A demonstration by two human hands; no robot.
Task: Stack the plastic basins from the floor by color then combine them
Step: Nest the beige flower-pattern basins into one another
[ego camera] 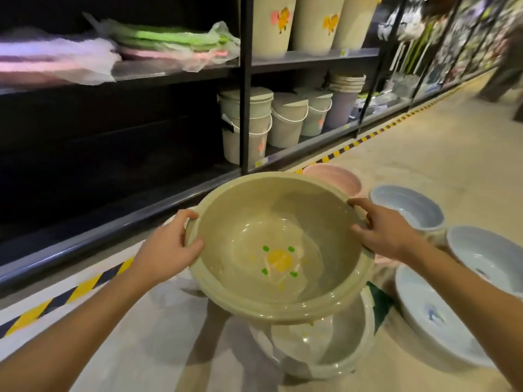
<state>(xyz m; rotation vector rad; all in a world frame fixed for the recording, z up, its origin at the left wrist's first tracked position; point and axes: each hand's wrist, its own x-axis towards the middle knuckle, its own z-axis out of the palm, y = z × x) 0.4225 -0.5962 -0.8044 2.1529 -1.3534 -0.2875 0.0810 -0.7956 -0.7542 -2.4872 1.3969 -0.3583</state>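
Both hands hold one beige basin [277,250] in the air, mouth up. The left hand [167,250] grips the left rim and the right hand [385,233] grips the right rim, each with the thumb inside and the fingers curled under the edge. The basin is round, so no side is longer, and the two hands are equally near to it. It is empty, with only a yellow flower print on its bottom. The relation that matters is vertical. A second basin [325,346] of the same colour stands on the floor just below the held one, a little nearer and to the right, also mouth up. The held basin covers its far part. What shows of its inside looks empty. I judge that the next move is to lower the held basin straight into this one, shifting slightly near and right so that the rims meet evenly. Three blue basins [433,312] lie on the floor at the right, not nested. A pink basin [336,176] sits farther away, partly hidden behind the beige rim. Lidded buckets [285,120] stand on the far shelf.
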